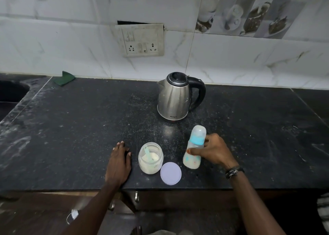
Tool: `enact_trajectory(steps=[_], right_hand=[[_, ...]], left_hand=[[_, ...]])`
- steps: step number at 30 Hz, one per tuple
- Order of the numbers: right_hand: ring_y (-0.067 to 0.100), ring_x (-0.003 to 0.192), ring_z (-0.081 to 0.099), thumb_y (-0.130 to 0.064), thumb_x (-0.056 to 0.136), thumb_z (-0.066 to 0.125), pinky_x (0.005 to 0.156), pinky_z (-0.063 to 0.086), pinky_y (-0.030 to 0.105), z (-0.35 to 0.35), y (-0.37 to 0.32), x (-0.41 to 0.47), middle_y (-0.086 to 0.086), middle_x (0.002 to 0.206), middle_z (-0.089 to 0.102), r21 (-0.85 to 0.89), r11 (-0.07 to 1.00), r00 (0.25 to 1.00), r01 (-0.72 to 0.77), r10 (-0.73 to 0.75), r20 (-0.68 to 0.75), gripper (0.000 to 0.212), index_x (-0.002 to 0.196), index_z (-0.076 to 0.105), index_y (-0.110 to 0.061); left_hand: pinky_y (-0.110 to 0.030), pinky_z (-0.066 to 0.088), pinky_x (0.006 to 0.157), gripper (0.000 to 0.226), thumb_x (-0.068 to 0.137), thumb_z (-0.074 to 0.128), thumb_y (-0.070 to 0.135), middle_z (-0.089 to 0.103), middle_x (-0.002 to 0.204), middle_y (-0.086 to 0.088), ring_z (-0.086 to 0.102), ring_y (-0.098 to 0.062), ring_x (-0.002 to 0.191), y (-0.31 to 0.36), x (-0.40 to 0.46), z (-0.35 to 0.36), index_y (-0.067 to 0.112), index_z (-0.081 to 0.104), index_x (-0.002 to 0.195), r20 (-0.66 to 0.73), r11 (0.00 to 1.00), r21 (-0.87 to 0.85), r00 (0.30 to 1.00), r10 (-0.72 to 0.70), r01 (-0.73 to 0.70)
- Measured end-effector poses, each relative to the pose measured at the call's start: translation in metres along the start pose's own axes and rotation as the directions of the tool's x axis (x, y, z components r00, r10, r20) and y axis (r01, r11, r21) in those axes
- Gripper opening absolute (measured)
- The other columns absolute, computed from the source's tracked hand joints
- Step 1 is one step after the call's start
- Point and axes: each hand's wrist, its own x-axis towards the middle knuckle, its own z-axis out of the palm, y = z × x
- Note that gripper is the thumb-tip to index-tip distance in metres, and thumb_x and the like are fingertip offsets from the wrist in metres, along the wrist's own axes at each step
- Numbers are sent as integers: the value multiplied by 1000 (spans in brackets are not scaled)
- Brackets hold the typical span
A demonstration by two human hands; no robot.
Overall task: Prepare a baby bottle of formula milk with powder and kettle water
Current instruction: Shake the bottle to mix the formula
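A capped baby bottle (195, 146) with a blue collar and milky liquid inside stands near the counter's front, slightly blurred. My right hand (214, 151) wraps around its right side, thumb across the front. Left of it sits an open clear jar of white powder (150, 157) with a pale scoop inside. The jar's lilac lid (170, 173) lies flat between jar and bottle. My left hand (119, 161) rests flat on the counter beside the jar, holding nothing. A steel kettle (175, 97) with a black handle stands behind, lid closed.
The dark speckled counter (80, 128) ends at a front edge with drawers below. A sink (12, 92) lies at the far left, a green cloth (65, 78) by the wall. A socket plate (141, 41) is on the tiled wall.
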Motion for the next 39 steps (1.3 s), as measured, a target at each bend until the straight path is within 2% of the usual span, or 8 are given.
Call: enact_trajectory(steps=[2, 6, 9, 13, 17, 23, 36, 39], right_hand=[[16, 84, 70, -55, 49, 88, 78, 59, 42, -1, -2, -1, -5, 89, 72, -120, 993, 1000, -12, 11, -14, 56, 91, 71, -21], [13, 83, 73, -47, 53, 91, 79, 60, 41, 3, 0, 0, -6, 87, 76, 3, 1000, 1000, -2, 2, 12, 49, 90, 75, -19], [18, 86, 69, -57, 51, 87, 76, 58, 38, 2, -2, 0, -4, 91, 71, -147, 989, 998, -27, 19, -55, 58, 93, 70, -20], [11, 81, 73, -45, 55, 92, 77, 61, 38, 4, 1, 1, -4, 90, 77, 11, 1000, 1000, -7, 7, 3, 45, 89, 75, -20], [18, 87, 69, -58, 52, 87, 78, 59, 41, 3, 0, 3, -1, 95, 71, -205, 977, 998, -52, 44, -48, 62, 97, 67, -20], [10, 82, 72, -49, 54, 90, 76, 61, 40, -6, 3, 4, -5, 91, 76, -36, 999, 997, 3, -1, 73, 51, 94, 74, -22], [12, 82, 74, -46, 49, 90, 80, 61, 42, -8, 5, 6, -4, 87, 77, 51, 998, 999, -21, 19, 50, 54, 93, 75, -19], [11, 79, 70, -48, 52, 90, 74, 59, 38, -8, 7, 6, -8, 83, 73, -28, 1000, 999, -9, 8, -32, 46, 85, 71, -23]], left_hand=[[-45, 30, 120, 30, 100, 54, 17, 44, 151, -19, 39, -33, 142, 0, -1, 0, 1, 59, 125, 0, 1000, 2, 1000, -4, 4], [-45, 31, 119, 33, 100, 53, 18, 44, 151, -20, 39, -33, 142, 1, 0, 0, 0, 57, 129, -2, 1000, -1, 1000, -4, 4], [-45, 30, 119, 32, 100, 54, 17, 44, 151, -20, 39, -34, 142, 0, -1, 0, 1, 57, 128, 0, 1000, 3, 1000, -7, 7], [-44, 30, 119, 30, 100, 55, 17, 45, 150, -20, 40, -33, 141, -1, 0, 1, 1, 59, 125, -9, 1000, -2, 1000, -3, 3], [-44, 30, 119, 32, 100, 54, 17, 45, 150, -19, 39, -32, 142, -1, 0, 1, 1, 58, 127, -1, 1000, -12, 1000, -12, 12], [-43, 28, 121, 32, 100, 53, 18, 44, 152, -18, 38, -31, 143, -2, 0, 2, 0, 58, 126, 9, 1000, -11, 1000, -15, 15], [-44, 30, 120, 33, 100, 54, 19, 45, 151, -18, 39, -32, 142, -4, 1, 3, 1, 58, 127, 8, 1000, -9, 1000, -14, 14], [-45, 30, 119, 29, 100, 54, 18, 46, 150, -19, 40, -33, 141, -4, 1, 3, 2, 60, 123, 2, 1000, -13, 1000, -11, 11]])
